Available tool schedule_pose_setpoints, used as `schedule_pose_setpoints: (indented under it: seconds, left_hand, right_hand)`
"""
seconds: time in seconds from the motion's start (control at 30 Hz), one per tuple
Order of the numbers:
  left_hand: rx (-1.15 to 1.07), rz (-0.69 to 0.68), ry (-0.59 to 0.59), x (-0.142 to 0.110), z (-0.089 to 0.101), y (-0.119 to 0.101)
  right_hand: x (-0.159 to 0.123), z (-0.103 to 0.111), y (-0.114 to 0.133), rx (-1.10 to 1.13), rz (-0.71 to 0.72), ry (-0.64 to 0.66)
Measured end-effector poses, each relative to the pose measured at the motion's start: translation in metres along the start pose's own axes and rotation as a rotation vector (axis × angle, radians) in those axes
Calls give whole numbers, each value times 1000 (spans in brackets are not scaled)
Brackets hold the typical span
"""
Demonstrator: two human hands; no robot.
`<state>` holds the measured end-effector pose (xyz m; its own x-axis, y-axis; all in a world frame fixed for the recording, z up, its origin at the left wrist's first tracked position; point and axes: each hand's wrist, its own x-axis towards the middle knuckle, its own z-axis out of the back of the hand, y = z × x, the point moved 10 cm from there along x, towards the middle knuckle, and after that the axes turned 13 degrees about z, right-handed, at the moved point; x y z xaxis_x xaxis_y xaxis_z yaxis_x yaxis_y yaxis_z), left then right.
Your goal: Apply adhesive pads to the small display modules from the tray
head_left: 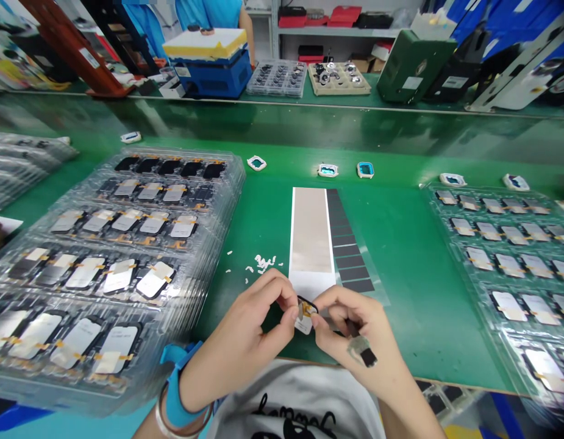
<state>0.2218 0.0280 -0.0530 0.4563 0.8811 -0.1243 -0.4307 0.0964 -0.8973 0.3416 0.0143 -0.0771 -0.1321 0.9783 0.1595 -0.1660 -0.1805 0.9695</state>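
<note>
Between my hands, just above the front part of the green mat, is a small screen module [303,324] with a silver back, a black rim and an orange flex cable. My left hand [254,323] pinches its left edge between thumb and fingertips. At its right edge, the thumb and index finger of my right hand [361,323] close on it too. A thin dark tool wrapped in greyish tape [363,350] is tucked inside the right hand; its tip is hidden. Just beyond the fingers lie a white-edged beige sheet [311,228] and a clear sheet of black rectangular stickers [350,256].
Stacked clear trays [220,231] of similar modules stand at left, another tray [467,277] at right. White paper scraps [264,263] lie left of the beige sheet. Several watch cases [328,170] line the back. On the shelf behind are a blue box [213,73] and parts trays [339,79].
</note>
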Motion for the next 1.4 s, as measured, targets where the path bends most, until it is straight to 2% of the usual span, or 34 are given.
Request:
schedule_pose_setpoints:
  seconds: [0.27,0.43,0.5,0.63,0.77,0.9,0.97,1.13,1.17,1.23,1.3,1.4]
  left_hand:
    - [-120,-49,-95,-6,6,5]
    - [-129,-100,-372,-21,10,10]
    - [-131,-112,-447,-25,8,12]
    - [-124,-143,-501,-27,6,10]
    - [-126,-184,-540,-27,8,7]
    - [-172,-135,-523,-25,11,16]
    - [-208,-81,-488,-22,11,21]
    - [-327,-23,-321,-8,7,23]
    - [-333,-29,-289,-6,5,21]
    - [-330,-35,-250,-3,3,19]
    - [-319,-43,-223,-2,2,19]
    - [-297,-70,-185,-3,-1,17]
  right_hand:
    - [1,4,-1,13,6,-76]
    - [2,4,1,8,33,-138]
    - [0,3,1,23,40,-155]
    - [-3,2,-2,70,44,-186]
    - [-5,-3,-7,121,25,-143]
    - [-8,-4,-7,93,33,-113]
    - [-10,1,-2,12,93,-132]
    - [-17,7,36,-299,451,-118]
    - [-18,9,40,-331,487,-128]
    - [-15,17,38,-326,439,-171]
    - [-9,24,23,-230,271,-188]
    - [-1,20,3,-19,43,-115]
